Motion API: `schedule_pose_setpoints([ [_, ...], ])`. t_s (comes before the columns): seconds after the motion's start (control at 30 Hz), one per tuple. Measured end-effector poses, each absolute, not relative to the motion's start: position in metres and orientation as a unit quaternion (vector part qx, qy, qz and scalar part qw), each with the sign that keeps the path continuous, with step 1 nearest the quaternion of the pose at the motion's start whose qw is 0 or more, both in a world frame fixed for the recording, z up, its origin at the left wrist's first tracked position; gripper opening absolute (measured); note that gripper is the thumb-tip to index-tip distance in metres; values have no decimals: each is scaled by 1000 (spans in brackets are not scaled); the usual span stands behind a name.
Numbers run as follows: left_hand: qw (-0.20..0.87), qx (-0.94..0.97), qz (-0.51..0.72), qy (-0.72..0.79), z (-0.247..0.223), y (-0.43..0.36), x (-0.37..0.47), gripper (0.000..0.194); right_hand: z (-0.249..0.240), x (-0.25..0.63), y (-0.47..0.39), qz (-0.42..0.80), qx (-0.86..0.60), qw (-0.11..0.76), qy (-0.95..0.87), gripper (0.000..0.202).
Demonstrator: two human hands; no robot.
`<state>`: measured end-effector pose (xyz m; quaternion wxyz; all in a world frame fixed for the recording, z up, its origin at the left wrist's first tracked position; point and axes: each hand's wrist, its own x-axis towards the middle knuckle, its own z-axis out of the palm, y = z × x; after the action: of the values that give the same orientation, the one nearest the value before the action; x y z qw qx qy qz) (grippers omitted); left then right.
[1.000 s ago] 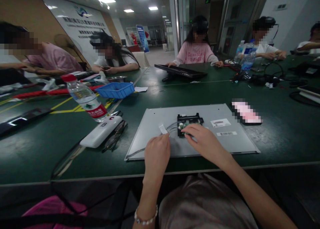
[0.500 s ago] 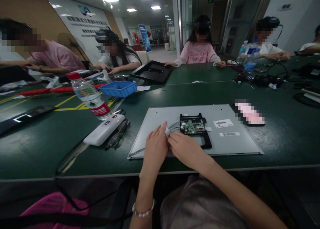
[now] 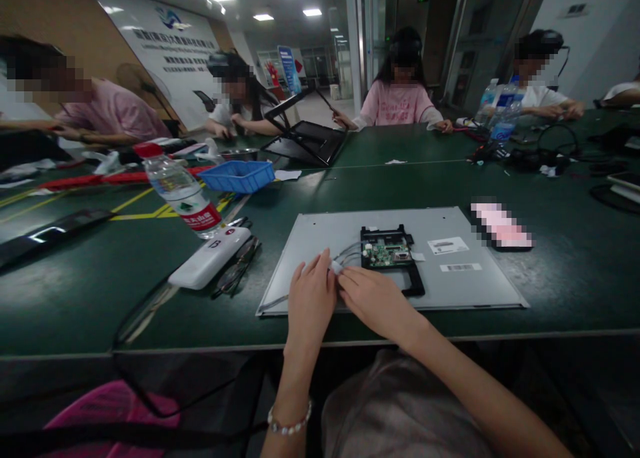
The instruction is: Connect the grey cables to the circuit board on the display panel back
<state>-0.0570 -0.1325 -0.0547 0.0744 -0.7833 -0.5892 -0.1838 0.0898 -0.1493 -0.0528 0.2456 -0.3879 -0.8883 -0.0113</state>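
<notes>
A flat grey display panel lies on the table in front of me. Fixed to its back is a black bracket with a green circuit board. Thin grey cables run from the board toward my fingers, where a small white piece, perhaps tape, shows on them. My left hand is closed on the cables from the left, and the fingers of my right hand pinch at the same spot. The exact grip is partly hidden. Another cable stretch leaves past my left hand to the panel's left edge.
Left of the panel are a white power bank, glasses, a water bottle and a blue tray. A phone lies to the right. Across the table, a person's hand is by a black frame.
My hands stay at the cables; my left fingers have dipped and curled slightly. Across the table, part of the black frame has been raised off the tabletop.
</notes>
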Motion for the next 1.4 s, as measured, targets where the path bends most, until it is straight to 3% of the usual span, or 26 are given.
schedule_pose_setpoints([
  [0.33,12,-748,-210,-630,-53,-132,-54,42,-59,92,-152,42,-393,255,-883,41],
  [0.57,51,-717,-155,-678,-46,-128,-43,42,-59,94,-160,36,-393,253,-883,45],
  [0.87,84,-714,-144,-680,-42,-122,-43,15,-59,97,-162,24,-396,248,-884,36],
  [1.07,93,-726,-181,-657,-42,-121,-46,15,-51,102,-166,29,-400,254,-880,33],
  [1.23,98,-754,-249,-600,-38,-133,-50,22,-39,138,-171,38,-420,276,-864,37],
  [1.4,92,-817,-176,-541,-32,-149,-44,25,-31,202,-156,44,-500,253,-827,32],
])
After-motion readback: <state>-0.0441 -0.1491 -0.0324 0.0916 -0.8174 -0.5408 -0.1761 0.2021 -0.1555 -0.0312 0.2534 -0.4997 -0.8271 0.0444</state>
